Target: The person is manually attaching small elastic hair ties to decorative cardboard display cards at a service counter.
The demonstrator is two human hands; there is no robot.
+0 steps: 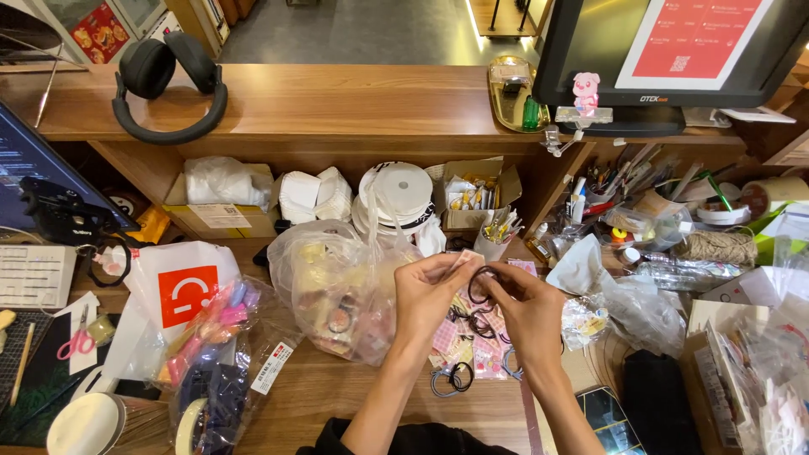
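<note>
My left hand (pixel 430 291) and my right hand (pixel 527 303) meet above the wooden desk (pixel 337 396). Together they hold a dark hair tie (pixel 480 282) on a small pink card (pixel 464 258); the left fingers pinch the card, the right fingers pull the loop. Beneath them lie several more hair ties on pink checked cards (pixel 472 341). A clear plastic bag (pixel 337 286) full of small items sits just left of my left hand.
A white bag with an orange square (pixel 181 291) and a clear pack of coloured items (pixel 223 337) lie at left, near pink scissors (pixel 77 341). Black headphones (pixel 168 84) rest on the upper counter. A monitor (pixel 674 46) stands at right above cluttered shelves.
</note>
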